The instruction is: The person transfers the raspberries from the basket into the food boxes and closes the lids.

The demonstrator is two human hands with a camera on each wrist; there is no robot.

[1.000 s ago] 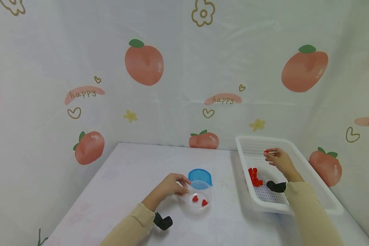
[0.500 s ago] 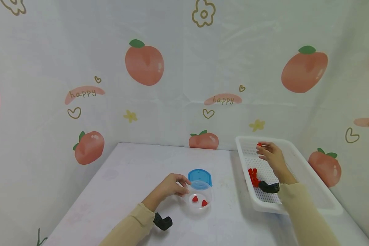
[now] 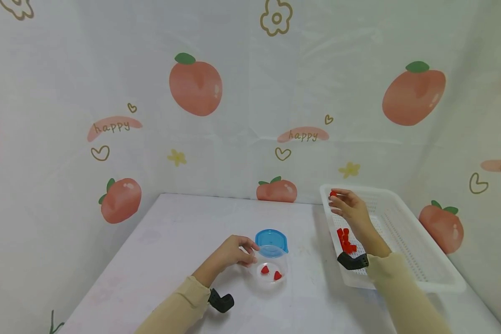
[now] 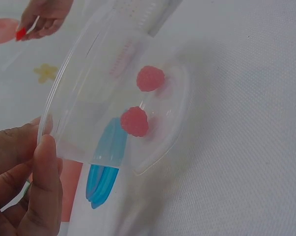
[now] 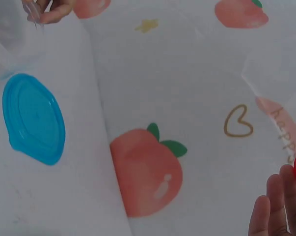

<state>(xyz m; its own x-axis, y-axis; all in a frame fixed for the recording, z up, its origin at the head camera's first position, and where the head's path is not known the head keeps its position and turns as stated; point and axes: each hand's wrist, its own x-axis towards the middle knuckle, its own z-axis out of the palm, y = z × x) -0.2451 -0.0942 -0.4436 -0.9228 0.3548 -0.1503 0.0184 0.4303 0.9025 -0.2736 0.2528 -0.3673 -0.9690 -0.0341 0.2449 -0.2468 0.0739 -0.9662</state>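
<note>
Two berries (image 4: 150,78) lie in the tub (image 4: 81,128) my left hand (image 3: 234,252) pinches; my right hand (image 3: 352,211) pinches another berry (image 3: 333,194) near the basket (image 3: 402,232).

Perhaps a staged indoor corner; fruit-printed sheeting (image 3: 250,102) behind a white table (image 3: 192,222)

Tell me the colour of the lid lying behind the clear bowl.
The lid is blue, showing best in the right wrist view.

head: high, forward-down over table (image 3: 208,215); left wrist: close on container (image 4: 84,128); right: toward backdrop (image 5: 197,73); wrists share blue lid (image 5: 35,118).
</note>
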